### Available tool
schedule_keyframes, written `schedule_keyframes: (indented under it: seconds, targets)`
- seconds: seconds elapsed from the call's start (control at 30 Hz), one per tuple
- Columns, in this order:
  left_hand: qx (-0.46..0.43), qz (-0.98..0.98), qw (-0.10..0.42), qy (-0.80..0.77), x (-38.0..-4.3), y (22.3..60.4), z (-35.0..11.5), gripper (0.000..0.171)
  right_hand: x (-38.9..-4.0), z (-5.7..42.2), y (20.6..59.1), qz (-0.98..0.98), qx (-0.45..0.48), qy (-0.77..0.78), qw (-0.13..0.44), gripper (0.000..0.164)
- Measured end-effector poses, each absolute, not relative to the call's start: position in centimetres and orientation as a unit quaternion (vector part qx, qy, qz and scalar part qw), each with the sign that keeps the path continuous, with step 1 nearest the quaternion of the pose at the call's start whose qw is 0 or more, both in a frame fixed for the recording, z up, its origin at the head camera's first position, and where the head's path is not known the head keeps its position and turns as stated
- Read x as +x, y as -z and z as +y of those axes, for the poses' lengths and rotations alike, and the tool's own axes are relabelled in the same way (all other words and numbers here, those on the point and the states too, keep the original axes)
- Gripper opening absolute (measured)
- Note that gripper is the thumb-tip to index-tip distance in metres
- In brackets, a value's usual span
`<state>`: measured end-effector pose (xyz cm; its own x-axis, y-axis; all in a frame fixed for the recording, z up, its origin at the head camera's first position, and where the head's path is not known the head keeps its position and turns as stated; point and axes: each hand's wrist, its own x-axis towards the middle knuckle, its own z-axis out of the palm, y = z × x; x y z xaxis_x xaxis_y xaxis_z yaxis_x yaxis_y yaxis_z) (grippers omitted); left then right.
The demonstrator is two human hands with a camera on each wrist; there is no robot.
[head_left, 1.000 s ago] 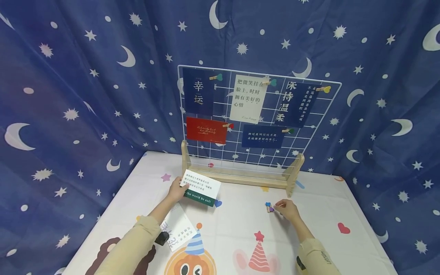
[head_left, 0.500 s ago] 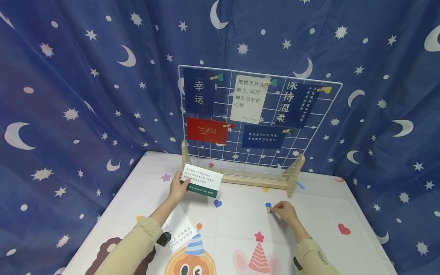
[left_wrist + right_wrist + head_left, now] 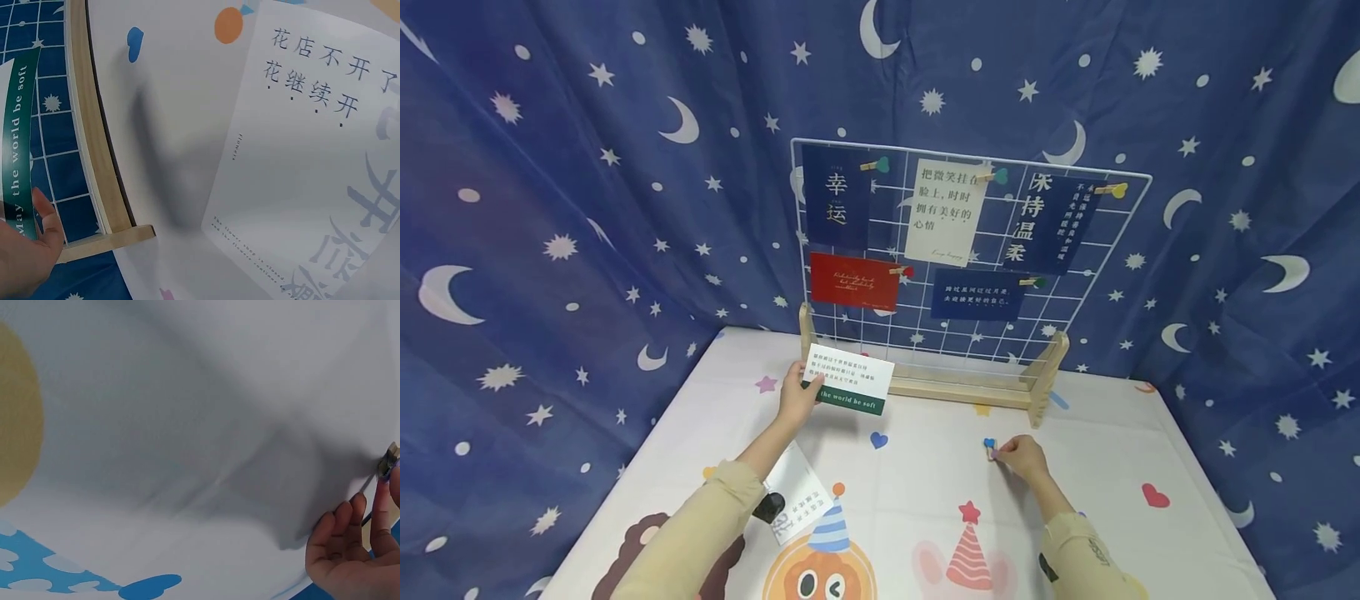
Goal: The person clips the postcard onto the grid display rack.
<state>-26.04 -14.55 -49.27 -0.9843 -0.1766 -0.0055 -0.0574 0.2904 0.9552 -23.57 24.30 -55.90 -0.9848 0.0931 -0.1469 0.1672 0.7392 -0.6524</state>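
My left hand (image 3: 797,396) grips the left end of a white card with a green band (image 3: 850,371), thumb over its front. The card is held up before the lower left of the wire grid rack (image 3: 917,337); in the left wrist view its green edge (image 3: 24,125) reads "May the world be soft". At the right, my right hand (image 3: 1026,458) pinches a small clothespin with a purple heart (image 3: 996,454), largely hidden by the fingertips. Right beside it on the tablecloth is a blue-heart clothespin (image 3: 988,444). The right wrist view shows thumb and index finger at the clothespin (image 3: 389,461).
Heart clothespins fix several cards to the rack, among them a red card (image 3: 853,282) and a white one (image 3: 946,212). The rack stands on a wooden base (image 3: 958,392). Another white card (image 3: 805,483) lies on the tablecloth under my left forearm. A starry curtain (image 3: 587,108) surrounds the table.
My left hand has raised the green-banded card and moved it slightly right, toward the rack. My right fingers have closed in on the purple-heart clothespin beside the blue one.
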Motion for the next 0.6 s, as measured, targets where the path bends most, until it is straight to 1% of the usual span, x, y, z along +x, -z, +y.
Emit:
schedule_keyframes:
  seconds: [0.23, 0.4, 0.6]
  targets:
    - [0.082, -0.787, 0.049, 0.609, -26.8, 49.0, -14.1, 0.033, -23.9, 24.9, 55.0, 0.930, 0.072, 0.354, 0.064, 0.018]
    - [0.084, -0.787, 0.047, 0.609, -27.2, 48.6, -13.9, 0.035, -24.2, 25.4, 54.0, 0.926, 0.077, 0.364, 0.066, 0.014]
    - [0.089, -0.793, 0.051, 0.601, -27.6, 48.0, -13.9, 0.034, -24.4, 25.7, 53.3, 0.927, 0.067, 0.365, 0.060, 0.016]
